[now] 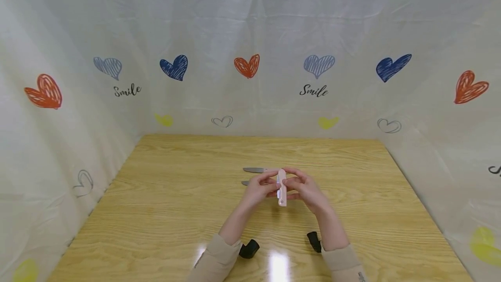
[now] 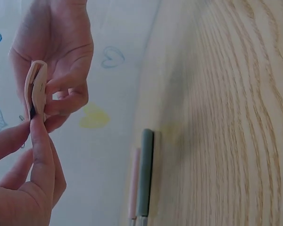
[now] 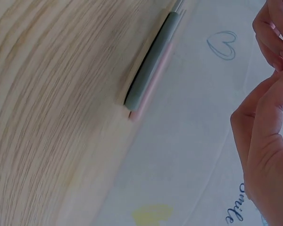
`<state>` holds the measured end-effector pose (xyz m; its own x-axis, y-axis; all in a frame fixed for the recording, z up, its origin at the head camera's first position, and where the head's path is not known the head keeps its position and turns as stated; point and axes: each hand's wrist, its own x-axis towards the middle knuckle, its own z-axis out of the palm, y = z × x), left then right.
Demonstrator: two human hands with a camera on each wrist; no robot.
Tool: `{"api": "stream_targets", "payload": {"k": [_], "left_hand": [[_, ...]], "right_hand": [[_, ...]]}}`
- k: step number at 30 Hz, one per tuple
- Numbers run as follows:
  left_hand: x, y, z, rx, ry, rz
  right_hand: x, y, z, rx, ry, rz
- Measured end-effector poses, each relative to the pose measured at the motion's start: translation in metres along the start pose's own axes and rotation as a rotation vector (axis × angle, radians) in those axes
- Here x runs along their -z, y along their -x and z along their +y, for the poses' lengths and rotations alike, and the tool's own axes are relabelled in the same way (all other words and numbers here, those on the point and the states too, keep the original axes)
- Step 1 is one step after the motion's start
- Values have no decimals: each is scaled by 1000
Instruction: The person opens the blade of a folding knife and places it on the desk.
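Note:
Above the middle of the table, both hands hold a pink folding knife, its handle upright in the head view. My left hand pinches it from the left, where a strip of the blade shows beside the handle. From the right, my right hand grips the pink handle between thumb and fingers. The left wrist view shows the slot of the folding knife end-on, the blade mostly hidden. Behind the hands lie a pink-handled knife and a knife with a grey-green handle, side by side.
Two black wrist-worn devices, one on the left and one on the right, sit at the sleeves. The wooden table is enclosed at the back and sides by a white curtain printed with hearts.

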<state>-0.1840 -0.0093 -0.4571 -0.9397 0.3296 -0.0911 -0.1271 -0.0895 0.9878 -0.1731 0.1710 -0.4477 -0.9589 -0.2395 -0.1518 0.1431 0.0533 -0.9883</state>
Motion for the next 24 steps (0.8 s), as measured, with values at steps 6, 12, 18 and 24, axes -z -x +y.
{"api": "stream_targets", "payload": {"k": [6, 12, 18, 24], "left_hand": [[10, 6, -2, 9, 15, 22], [16, 10, -2, 6, -11, 34], [19, 10, -4, 7, -5, 37], [21, 10, -5, 18, 4, 33]], "right_hand": [[-11, -4, 1, 22, 40, -34], [-18, -7, 3, 25, 26, -40], [-23, -8, 4, 11, 25, -9], [-24, -8, 3, 8, 27, -10]]}}
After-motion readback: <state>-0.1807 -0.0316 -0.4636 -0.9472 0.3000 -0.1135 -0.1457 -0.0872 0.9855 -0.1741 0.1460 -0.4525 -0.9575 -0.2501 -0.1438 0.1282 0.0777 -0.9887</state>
